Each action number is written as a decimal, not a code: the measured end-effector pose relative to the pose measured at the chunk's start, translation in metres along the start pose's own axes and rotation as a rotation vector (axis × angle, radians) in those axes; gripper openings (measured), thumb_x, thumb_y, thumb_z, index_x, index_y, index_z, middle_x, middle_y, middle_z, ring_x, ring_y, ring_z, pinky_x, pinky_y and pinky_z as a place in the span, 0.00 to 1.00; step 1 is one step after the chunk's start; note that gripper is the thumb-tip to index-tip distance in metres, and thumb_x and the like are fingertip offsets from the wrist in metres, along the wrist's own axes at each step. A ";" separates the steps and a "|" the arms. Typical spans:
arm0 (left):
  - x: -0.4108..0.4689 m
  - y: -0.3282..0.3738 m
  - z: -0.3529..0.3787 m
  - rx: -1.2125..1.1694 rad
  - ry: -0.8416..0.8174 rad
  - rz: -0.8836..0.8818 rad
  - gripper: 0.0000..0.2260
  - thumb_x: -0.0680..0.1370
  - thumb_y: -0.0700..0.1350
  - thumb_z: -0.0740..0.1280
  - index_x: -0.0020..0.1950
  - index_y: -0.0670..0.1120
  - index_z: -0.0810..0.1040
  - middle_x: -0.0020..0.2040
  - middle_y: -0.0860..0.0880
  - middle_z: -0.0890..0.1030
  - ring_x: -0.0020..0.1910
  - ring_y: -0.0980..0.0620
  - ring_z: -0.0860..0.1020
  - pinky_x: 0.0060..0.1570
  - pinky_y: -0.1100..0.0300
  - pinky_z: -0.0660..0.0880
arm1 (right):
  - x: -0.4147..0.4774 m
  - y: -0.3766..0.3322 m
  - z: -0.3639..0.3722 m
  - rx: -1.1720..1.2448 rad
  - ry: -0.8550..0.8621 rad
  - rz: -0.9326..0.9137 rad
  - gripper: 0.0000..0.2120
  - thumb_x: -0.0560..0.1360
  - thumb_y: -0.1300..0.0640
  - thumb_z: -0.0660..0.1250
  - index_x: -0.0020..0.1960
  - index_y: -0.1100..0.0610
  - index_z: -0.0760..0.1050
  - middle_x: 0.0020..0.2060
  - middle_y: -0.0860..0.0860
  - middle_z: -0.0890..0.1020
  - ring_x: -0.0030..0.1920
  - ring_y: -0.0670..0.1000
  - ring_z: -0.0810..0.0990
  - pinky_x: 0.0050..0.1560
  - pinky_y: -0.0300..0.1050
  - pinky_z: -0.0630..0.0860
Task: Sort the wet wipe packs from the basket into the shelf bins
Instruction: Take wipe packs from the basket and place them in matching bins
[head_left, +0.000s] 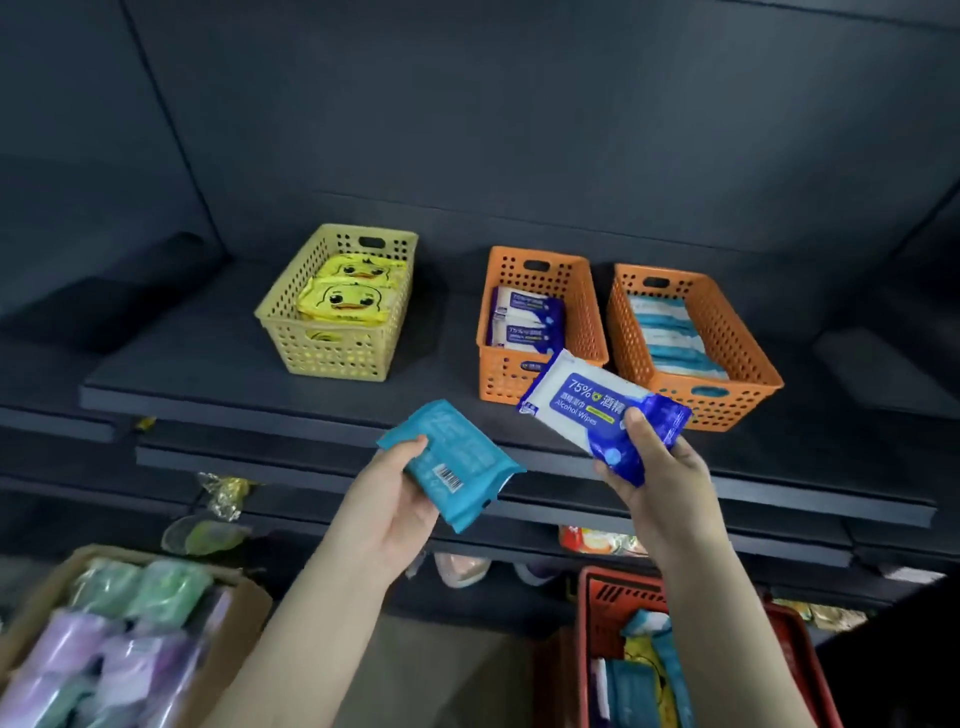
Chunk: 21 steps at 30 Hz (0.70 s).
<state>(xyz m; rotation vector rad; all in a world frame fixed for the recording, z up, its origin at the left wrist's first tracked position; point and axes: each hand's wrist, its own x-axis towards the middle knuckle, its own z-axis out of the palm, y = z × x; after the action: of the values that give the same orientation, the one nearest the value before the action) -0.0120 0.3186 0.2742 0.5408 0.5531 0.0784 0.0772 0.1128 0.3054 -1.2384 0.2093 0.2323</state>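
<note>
Cardboard box (254, 608) of pastel packs is sitting nearest me at lower left; I'm treating it as outside the job. Red basket (623, 592) at lower right is holding several more packs, so I'm judging the sort as partway done with plenty left.

Left hand (400, 499) is gripping a teal pack (462, 457), barcode side up, thumb on top and fingers curled underneath. Right hand (660, 467) is clamping an alcohol pack (582, 405) by its near end, thumb over the label. Both packs are hanging in the air in front of the shelf (197, 353), below bin level.

Yellow bin (332, 358) is already carrying duck packs (345, 299). Middle bin (498, 379) is holding matching blue alcohol packs (527, 322), and the alcohol pack's far corner is overlapping its front wall in my view; I can't tell if it's touching. Right bin (727, 332) is lying full of pale blue packs (670, 338); I'm guessing the teal pack is heading there, but its face is hidden.

Room: the middle bin is showing open space on its right half and near end. Right bin is looking close to full. Both orange bins are sitting just beside each other, so their rims are narrowing the approach. Shelf lip is jutting out just under both hands.
</note>
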 end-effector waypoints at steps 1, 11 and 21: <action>0.004 0.007 0.003 0.015 -0.020 0.000 0.16 0.81 0.41 0.61 0.69 0.44 0.72 0.61 0.41 0.81 0.59 0.43 0.80 0.54 0.47 0.78 | 0.004 -0.002 0.004 0.019 0.019 -0.001 0.06 0.78 0.55 0.67 0.53 0.57 0.78 0.44 0.52 0.86 0.42 0.47 0.85 0.35 0.40 0.81; 0.093 0.072 0.065 0.075 -0.188 0.051 0.14 0.83 0.43 0.58 0.68 0.44 0.72 0.58 0.43 0.82 0.57 0.46 0.82 0.54 0.48 0.77 | 0.108 -0.046 0.047 -0.107 0.111 -0.098 0.05 0.79 0.50 0.64 0.48 0.51 0.75 0.42 0.47 0.84 0.42 0.47 0.85 0.40 0.48 0.84; 0.199 0.122 0.096 0.095 -0.111 0.142 0.16 0.83 0.45 0.58 0.70 0.45 0.71 0.63 0.44 0.80 0.61 0.46 0.79 0.55 0.48 0.76 | 0.255 -0.022 0.106 -0.877 -0.125 -0.165 0.06 0.80 0.56 0.64 0.45 0.55 0.75 0.40 0.51 0.83 0.40 0.51 0.84 0.40 0.48 0.81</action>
<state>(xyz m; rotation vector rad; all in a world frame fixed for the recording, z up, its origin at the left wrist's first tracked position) 0.2158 0.4207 0.3101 0.6726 0.4111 0.1561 0.3309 0.2218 0.2868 -2.0908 -0.1268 0.2666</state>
